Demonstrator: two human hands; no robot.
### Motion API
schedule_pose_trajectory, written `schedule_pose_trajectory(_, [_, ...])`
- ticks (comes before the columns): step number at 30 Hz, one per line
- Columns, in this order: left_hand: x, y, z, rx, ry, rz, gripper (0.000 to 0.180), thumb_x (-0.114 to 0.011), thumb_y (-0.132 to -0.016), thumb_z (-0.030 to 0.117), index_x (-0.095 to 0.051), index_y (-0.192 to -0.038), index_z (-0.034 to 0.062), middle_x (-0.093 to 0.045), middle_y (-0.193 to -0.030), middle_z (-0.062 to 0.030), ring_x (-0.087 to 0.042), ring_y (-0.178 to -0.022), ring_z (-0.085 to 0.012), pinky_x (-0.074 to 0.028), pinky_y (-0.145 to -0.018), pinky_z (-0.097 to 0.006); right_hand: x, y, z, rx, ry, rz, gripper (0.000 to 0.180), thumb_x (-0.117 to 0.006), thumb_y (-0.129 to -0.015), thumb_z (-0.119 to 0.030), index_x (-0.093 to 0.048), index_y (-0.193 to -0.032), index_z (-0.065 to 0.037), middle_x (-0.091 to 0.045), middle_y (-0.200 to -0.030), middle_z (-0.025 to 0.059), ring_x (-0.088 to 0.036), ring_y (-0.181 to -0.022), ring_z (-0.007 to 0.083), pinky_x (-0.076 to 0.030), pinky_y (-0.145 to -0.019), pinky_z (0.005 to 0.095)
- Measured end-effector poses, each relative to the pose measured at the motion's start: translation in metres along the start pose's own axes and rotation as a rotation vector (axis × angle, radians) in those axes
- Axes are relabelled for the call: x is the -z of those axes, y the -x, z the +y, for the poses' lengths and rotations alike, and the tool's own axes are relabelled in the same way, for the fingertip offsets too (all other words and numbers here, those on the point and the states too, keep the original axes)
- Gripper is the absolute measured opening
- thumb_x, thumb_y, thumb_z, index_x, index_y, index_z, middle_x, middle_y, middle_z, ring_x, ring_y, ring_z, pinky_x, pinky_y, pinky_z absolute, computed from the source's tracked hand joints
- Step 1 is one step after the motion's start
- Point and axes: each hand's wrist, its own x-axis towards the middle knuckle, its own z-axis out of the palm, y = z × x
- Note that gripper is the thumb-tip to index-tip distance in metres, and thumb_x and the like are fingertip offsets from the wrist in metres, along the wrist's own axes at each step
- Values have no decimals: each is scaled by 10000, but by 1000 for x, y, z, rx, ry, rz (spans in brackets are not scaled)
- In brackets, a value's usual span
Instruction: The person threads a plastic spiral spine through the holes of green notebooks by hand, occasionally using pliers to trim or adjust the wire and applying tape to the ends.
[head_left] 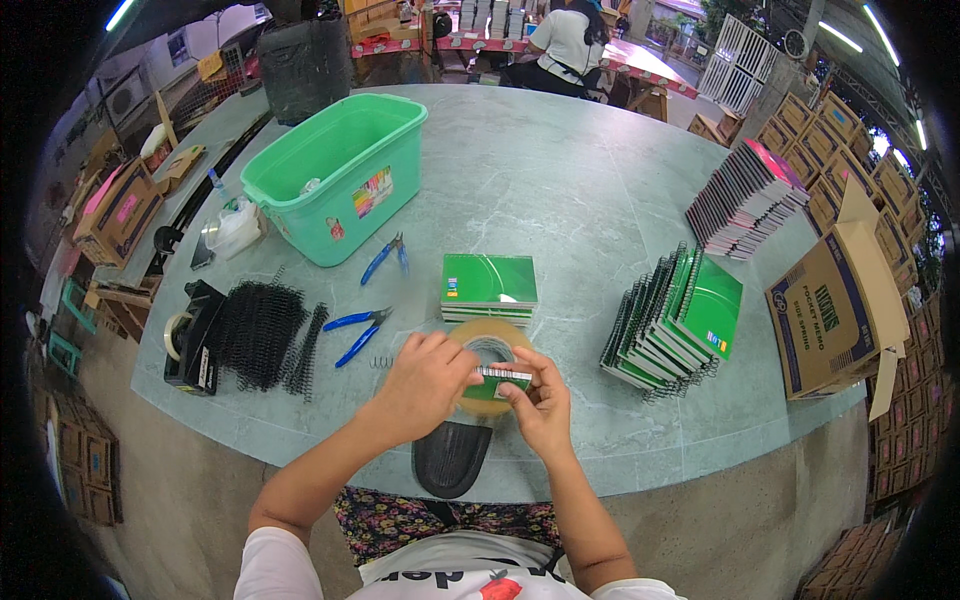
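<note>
My right hand point(541, 405) grips a small green notepad point(489, 387), thumb on the near face and fingers behind. The pad's white punched edge faces up. At that edge, the fingers of my left hand point(425, 385) are pinched together on a thin dark spiral coil point(381, 362), whose end sticks out to the left; its part inside the fingers is hidden. Both hands are over a large roll of clear tape point(484, 408) lying flat. Just beyond it is a stack of green notepads point(489, 280). A dark rounded pad point(450, 462) lies at the table's near edge.
Blue-handled cutters point(357, 337) and another pair point(382, 259) lie left, near a heap of black coils point(258, 335), a tape dispenser point(192, 340) and a green tub point(335, 215). Right stand bound green notebooks point(668, 325), another notebook stack point(745, 200) and a carton point(835, 315). A person point(570, 45) sits beyond.
</note>
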Motion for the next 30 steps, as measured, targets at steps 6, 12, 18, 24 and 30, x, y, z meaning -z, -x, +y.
schedule_pose_trajectory(6, [-3, -6, 12, -26, -2, 163, 188, -646, -780, 210, -559, -883, 79, -533, -834, -62, -514, -813, -238, -370, -728, -380, 9, 1, 9, 20, 67, -39, 172, -618, -854, -34, -620, -1020, 8, -623, -1112, 108, -585, -992, 150, -473, -827, 261])
schedule_pose_trajectory(12, [-3, -4, 6, -61, 29, 95, 214, -646, -779, 223, -578, -919, 76, -537, -851, -64, -521, -836, -227, -372, -733, -371, 9, 4, 5, -5, 25, 0, 163, -599, -861, -18, -634, -1020, -3, -621, -1120, 130, -595, -976, 151, -477, -825, 254])
schedule_pose_trajectory(18, [-14, -3, 3, -81, -68, 135, 203, -665, -760, 176, -585, -904, 58, -542, -854, -97, -524, -816, -271, -374, -734, -380, 1, 4, -4, 87, 32, 46, 209, -597, -866, -21, -613, -1073, 0, -648, -1052, 113, -593, -933, 124, -465, -830, 240])
schedule_pose_trajectory(24, [-7, -12, 15, -10, 87, 123, 193, -632, -796, 189, -576, -929, 61, -539, -848, -93, -519, -808, -272, -370, -721, -386, 14, 8, 12, 107, 132, 48, 210, -588, -856, 6, -627, -1063, 0, -660, -1008, 86, -604, -924, 127, -470, -820, 256])
schedule_pose_trajectory(30, [-7, -15, 14, -28, 95, -49, 244, -630, -806, 211, -584, -1003, 73, -556, -899, -105, -527, -849, -279, -377, -748, -391, 17, 11, 15, 0, 183, 110, 171, -647, -824, -39, -664, -990, -1, -683, -927, 71, -626, -848, 126, -481, -758, 263])
